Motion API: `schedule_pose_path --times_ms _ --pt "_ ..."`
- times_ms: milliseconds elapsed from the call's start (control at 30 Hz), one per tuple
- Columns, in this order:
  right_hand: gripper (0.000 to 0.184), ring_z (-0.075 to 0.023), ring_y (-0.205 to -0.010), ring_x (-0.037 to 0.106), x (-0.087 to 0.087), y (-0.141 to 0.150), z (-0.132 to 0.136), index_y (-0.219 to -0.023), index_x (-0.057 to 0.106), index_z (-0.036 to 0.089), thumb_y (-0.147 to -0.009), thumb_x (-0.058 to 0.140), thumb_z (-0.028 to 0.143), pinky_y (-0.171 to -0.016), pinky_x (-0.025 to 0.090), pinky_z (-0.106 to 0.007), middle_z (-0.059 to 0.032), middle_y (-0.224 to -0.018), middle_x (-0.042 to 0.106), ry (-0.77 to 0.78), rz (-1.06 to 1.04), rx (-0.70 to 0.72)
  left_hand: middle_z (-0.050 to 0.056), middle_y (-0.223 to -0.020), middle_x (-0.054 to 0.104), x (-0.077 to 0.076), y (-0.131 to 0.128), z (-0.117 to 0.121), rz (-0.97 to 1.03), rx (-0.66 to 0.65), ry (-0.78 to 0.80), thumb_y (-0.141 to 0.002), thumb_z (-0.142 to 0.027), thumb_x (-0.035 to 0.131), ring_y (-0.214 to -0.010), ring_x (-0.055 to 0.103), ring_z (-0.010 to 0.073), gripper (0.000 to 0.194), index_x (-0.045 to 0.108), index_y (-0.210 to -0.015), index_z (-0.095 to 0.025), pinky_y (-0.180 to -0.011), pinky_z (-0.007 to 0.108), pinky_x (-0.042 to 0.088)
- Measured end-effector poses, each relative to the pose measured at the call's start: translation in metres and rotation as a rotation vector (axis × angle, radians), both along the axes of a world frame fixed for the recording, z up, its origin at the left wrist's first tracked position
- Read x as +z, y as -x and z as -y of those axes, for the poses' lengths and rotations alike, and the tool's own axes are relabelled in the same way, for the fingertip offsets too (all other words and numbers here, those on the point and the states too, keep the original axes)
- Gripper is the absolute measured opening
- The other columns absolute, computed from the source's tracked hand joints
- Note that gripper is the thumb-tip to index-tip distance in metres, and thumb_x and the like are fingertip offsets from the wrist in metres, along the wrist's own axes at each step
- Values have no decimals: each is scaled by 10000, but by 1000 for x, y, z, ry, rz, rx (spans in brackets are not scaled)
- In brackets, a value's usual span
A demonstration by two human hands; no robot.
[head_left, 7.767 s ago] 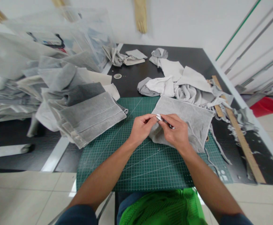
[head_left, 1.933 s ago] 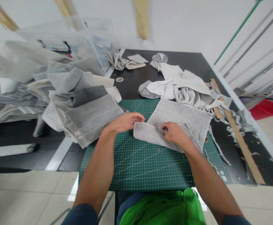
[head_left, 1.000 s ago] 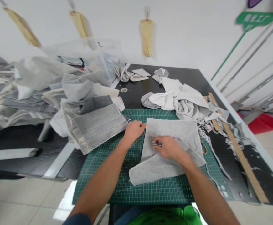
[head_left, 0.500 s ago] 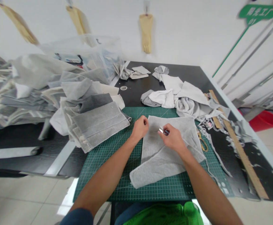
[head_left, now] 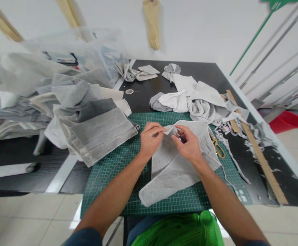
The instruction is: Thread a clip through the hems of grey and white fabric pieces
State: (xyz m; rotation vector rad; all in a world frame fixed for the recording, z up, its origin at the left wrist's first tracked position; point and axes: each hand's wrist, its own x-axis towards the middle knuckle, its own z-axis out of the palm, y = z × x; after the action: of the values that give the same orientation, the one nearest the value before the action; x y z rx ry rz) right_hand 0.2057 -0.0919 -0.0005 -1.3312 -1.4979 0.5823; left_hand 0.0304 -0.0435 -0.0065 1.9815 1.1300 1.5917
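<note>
A grey fabric piece (head_left: 169,181) lies partly folded on the green cutting mat (head_left: 113,184). My left hand (head_left: 151,138) is closed on its upper left corner, pinching the edge between thumb and fingertips and lifting it off the mat. Close by on the right, my right hand (head_left: 189,143) is curled around small thread snips (head_left: 182,138), mostly hidden in the palm. Its thumb and forefinger are at the same raised edge. Gold-handled scissors (head_left: 217,147) lie just right of the fabric.
Stacked grey cloth pieces (head_left: 100,133) rise at the left, before a clear plastic box (head_left: 87,44). Crumpled pale cloths (head_left: 190,99) lie behind the mat. A wooden ruler (head_left: 261,150) and fabric scraps (head_left: 264,136) line the right side. A tape roll (head_left: 129,91) sits further back.
My left hand has moved right and taken hold of the fabric's corner, which is now lifted. The snips' blade has turned and shows less. The camera view has shifted slightly.
</note>
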Motion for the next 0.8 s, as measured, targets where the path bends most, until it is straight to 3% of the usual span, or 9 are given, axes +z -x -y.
schedule_pose_path --times_ms 200,467,800 --pt "268 -184 -816 643 6 5 6 -1131 693 231 -889 662 342 -759 529 -321 -57 -999 723 -59 65 38 24 -881 716 1 -1 2 -57 -13 -154 -893 -134 658 -858 633 159 192 798 -866 -264 -808 342 530" --pt "207 -193 -810 660 3 7 6 -1029 701 226 -900 666 383 -758 538 -324 -53 -969 744 -61 112 23 28 -875 705 1 -5 7 -115 -17 -109 -903 -138 637 -875 634 166 196 789 -904 -263 -827 351 534" --pt "170 -140 -622 588 3 10 11 -922 702 216 -887 642 371 -601 477 -268 -11 -795 714 -31 69 -32 29 -872 704 -1 -4 7 -125 1 -83 -889 -126 640 -881 643 166 161 760 -882 -233 -816 330 542"
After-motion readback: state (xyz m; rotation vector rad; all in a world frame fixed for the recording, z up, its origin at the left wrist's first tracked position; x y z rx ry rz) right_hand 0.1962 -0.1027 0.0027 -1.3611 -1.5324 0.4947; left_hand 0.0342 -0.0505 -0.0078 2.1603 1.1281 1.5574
